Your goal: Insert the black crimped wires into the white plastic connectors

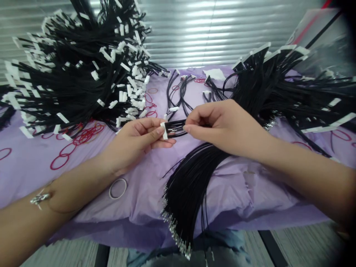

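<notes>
Between thumb and fingers, my left hand (pixel 144 137) pinches a white connector (pixel 164 131) held above the purple cover. Several black wires (pixel 178 128) run from the connector to the right, toward my right hand (pixel 219 126). That hand is closed, its thumb and forefinger gripping the wires close to the connector. Below it, a thick bundle of loose black wires (pixel 194 178) hangs over the front edge, with bare metal terminals (pixel 175 233) at its lower ends.
A tall heap of black cables with white connectors (pixel 80 70) stands at the back left, another cable pile (pixel 258 81) at the right. Red rubber bands (pixel 86 135) and a pale ring (pixel 118 188) lie on the purple cover (pixel 144 200). Slatted metal (pixel 180 33) rises behind.
</notes>
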{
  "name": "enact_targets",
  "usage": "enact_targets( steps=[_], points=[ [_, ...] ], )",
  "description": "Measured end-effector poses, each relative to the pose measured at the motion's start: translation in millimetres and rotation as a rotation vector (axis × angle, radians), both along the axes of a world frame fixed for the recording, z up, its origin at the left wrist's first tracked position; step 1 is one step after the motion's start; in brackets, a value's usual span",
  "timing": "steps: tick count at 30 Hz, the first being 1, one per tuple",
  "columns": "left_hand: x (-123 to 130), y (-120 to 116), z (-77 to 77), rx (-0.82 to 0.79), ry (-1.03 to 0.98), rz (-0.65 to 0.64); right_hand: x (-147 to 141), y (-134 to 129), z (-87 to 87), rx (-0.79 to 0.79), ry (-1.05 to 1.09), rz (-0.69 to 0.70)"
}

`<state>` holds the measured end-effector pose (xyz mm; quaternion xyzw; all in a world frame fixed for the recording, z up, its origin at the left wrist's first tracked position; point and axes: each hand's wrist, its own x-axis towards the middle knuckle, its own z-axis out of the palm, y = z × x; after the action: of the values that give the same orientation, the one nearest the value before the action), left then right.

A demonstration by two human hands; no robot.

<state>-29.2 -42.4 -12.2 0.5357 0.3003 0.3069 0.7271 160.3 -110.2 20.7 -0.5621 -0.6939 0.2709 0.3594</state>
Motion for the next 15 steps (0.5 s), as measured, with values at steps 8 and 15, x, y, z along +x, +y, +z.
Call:
enact_targets(
  steps=[8, 15],
  points=[
    [0.6, -0.1, -0.4, -0.007, -0.01, 0.015, 2.1, 1.9, -5.3, 0.065, -0.092, 0.041],
    [-0.2, -1.4, -3.3, 0.041, -0.007, -0.007, 2.4, 1.7, -6.4, 0.105, -0.179, 0.035]
  ],
)
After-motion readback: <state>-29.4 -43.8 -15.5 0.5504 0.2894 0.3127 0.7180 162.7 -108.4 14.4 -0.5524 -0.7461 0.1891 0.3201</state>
